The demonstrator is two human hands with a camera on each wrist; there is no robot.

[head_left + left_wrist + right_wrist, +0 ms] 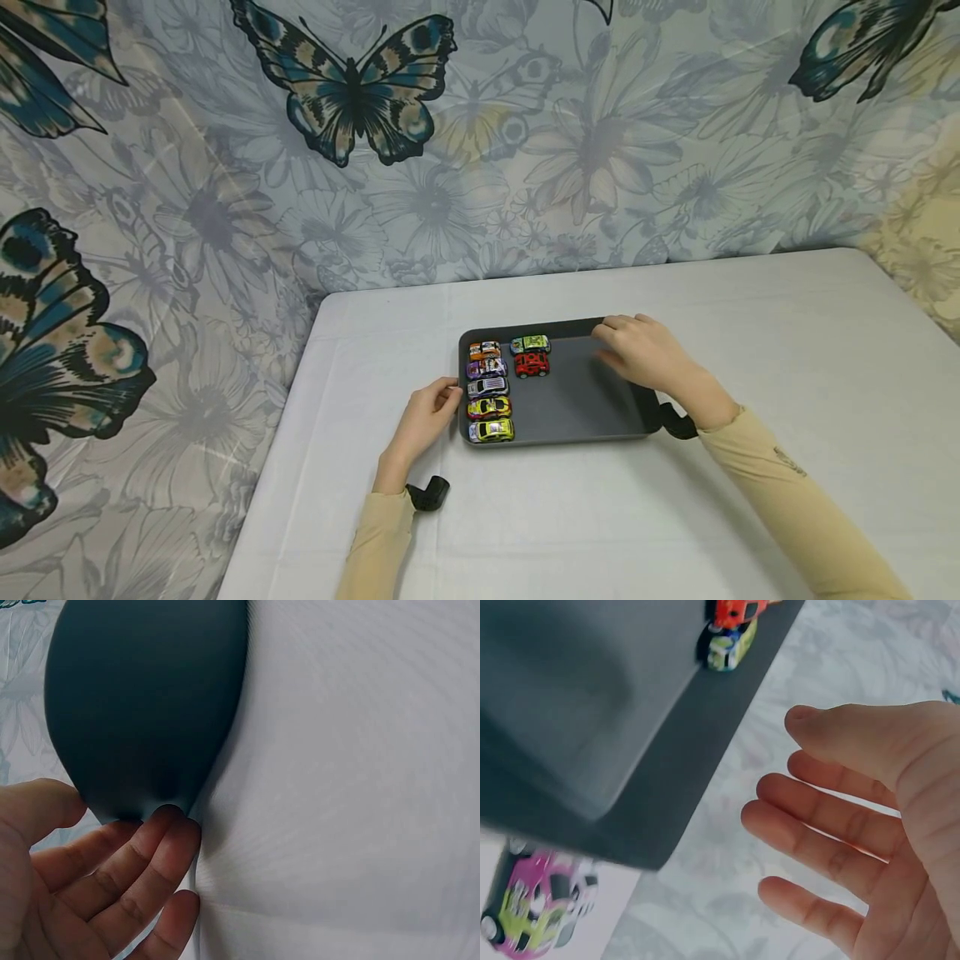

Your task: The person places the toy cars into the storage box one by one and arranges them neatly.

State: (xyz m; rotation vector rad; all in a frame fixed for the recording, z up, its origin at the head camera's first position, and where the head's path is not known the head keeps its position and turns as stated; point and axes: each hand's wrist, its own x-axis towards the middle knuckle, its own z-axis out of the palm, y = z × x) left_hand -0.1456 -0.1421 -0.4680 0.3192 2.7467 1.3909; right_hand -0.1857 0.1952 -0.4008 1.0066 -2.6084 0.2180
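A dark grey rectangular tray [577, 408] lies on the table. Five toy cars stand in a column along its left side, among them a silver car [487, 387] and a yellow-green car [491, 431]. Beside that column are a green car [530, 343] and a red car [532, 364]. My left hand [426, 417] pinches the tray's left edge between thumb and fingers; in the left wrist view the fingertips lie against the tray's outer wall [150, 705]. Over the tray's back right part is my right hand [645, 354], its fingers [817, 847] loosely bent and holding nothing.
Just outside the tray, a pink-and-green toy car [536, 900] and a whitish one beside it show in the right wrist view; the head view hides them. A white cloth covers the table [525, 517]. Butterfly-patterned fabric [480, 208] hangs behind.
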